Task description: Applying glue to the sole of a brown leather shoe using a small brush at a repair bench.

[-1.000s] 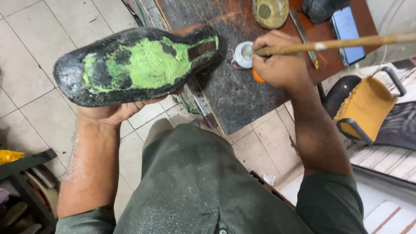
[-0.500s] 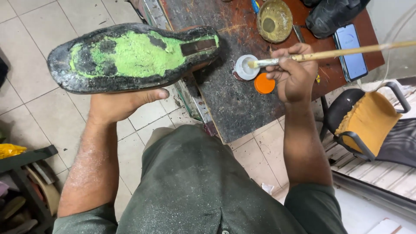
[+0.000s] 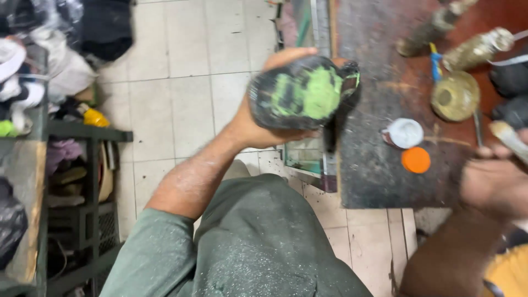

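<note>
I have the shoe point(image 3: 301, 93) sole-up in my left hand point(image 3: 258, 124), grip clenched around it beside the tabletop point(image 3: 374, 176). My right hand point(image 3: 492, 184) grasps a brush stick point(image 3: 509, 140). I judge gluing is underway; next calls for steadying the sole.

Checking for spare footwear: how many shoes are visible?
1: the green-and-black-soled shoe, sole up in the left hand beside the workbench. Dark shapes at the bench's right edge may be more.
</note>
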